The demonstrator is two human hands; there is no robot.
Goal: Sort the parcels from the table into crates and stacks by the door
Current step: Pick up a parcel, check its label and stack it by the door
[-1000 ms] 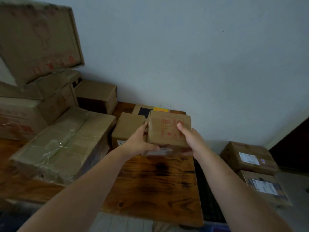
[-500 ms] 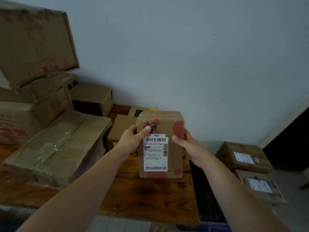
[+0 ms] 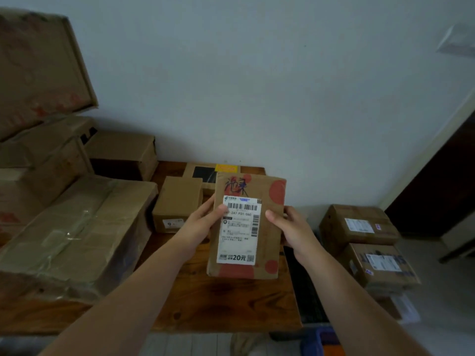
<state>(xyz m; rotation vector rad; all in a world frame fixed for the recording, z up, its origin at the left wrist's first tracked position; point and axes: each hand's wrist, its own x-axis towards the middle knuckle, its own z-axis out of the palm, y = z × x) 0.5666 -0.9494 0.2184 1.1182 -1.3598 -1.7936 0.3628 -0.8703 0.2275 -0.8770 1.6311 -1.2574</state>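
A small brown parcel with red dots, blue handwriting and a white shipping label faces me, held above the wooden table. My left hand grips its left edge with the thumb on the label. My right hand grips its right edge. Behind the parcel on the table lie a small brown box and a flat box with a black patch and yellow sticker. On the floor to the right, by a dark doorway, labelled boxes sit stacked.
Large cardboard boxes crowd the table's left side, with a taped one in front and a tilted one on top. A black crate stands beside the table on the right. Something blue lies at the bottom edge.
Both hands turned the parcel from its printed side to its labelled face, then brought it slightly closer and more upright. The camera view shifted a little.
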